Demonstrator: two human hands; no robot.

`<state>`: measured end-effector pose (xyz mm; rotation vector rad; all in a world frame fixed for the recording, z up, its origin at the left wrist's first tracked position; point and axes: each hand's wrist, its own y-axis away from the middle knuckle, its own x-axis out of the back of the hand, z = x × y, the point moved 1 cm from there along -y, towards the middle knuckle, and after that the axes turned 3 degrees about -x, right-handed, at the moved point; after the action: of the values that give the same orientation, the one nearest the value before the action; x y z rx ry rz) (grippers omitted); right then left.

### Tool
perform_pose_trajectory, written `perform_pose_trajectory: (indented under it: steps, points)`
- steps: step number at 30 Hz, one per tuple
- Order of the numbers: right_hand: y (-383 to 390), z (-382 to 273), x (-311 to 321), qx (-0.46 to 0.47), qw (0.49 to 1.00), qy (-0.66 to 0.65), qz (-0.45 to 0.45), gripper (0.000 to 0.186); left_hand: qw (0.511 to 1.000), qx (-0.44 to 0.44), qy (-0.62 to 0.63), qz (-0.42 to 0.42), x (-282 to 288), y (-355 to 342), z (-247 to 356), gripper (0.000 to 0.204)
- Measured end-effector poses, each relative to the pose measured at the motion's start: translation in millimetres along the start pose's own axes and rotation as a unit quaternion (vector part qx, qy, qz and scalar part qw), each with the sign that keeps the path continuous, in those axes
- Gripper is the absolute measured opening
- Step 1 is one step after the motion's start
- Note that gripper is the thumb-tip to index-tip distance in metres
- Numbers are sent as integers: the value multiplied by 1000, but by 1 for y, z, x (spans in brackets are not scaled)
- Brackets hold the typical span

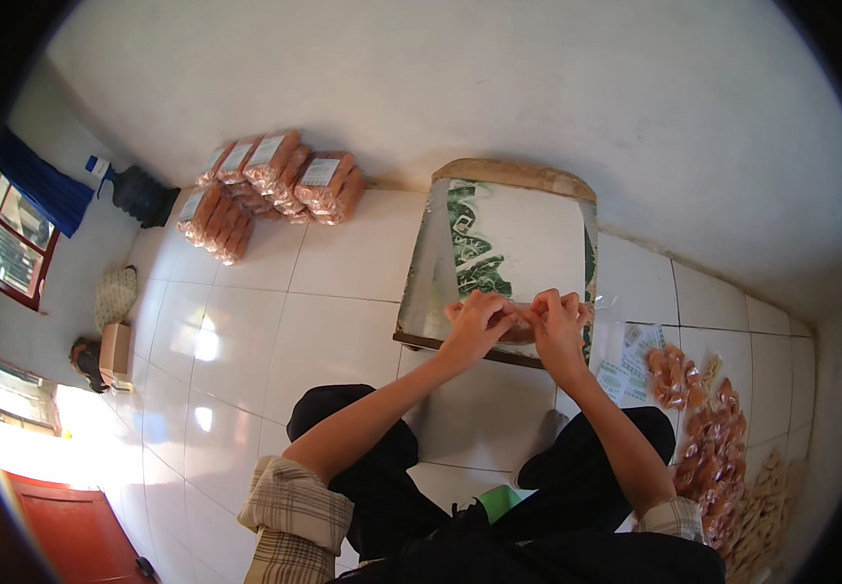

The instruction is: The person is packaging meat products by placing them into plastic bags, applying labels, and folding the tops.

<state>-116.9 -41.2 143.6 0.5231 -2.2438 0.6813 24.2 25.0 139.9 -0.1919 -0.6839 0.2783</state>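
Observation:
My left hand (484,321) and my right hand (555,316) are close together over the near edge of a low table (528,234). The table has a white top with a green leaf pattern and a worn brown rim. Between my hands is a small clear plastic packet (518,334) with brownish contents. Fingers of both hands are closed in a pinch on its upper edge. My fingers cover part of the packet, and what is inside is too small to tell.
Flat printed plastic sleeves (627,365) lie on the tiles right of the table. Beyond them spread small brown packets (713,428) and a paler heap (762,506). Labelled brown bundles (275,175) are stacked along the wall at the left. A green object (499,501) sits between my legs.

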Motion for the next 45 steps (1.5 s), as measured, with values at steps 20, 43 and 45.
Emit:
perform_pose_trajectory:
  steps: [20, 43, 45]
  points:
    - [-44, 37, 85, -11, 993, -53, 108, 21, 992, -33, -103, -69, 6, -15, 6, 11]
    - [-16, -9, 4, 48, 996, -72, -14, 10, 980, -7, -145, -135, 21, -25, 1, 10]
    - [-12, -12, 7, 126, 989, -76, 6, 15, 977, 33, -120, -173, 26, -30, -3, 14]
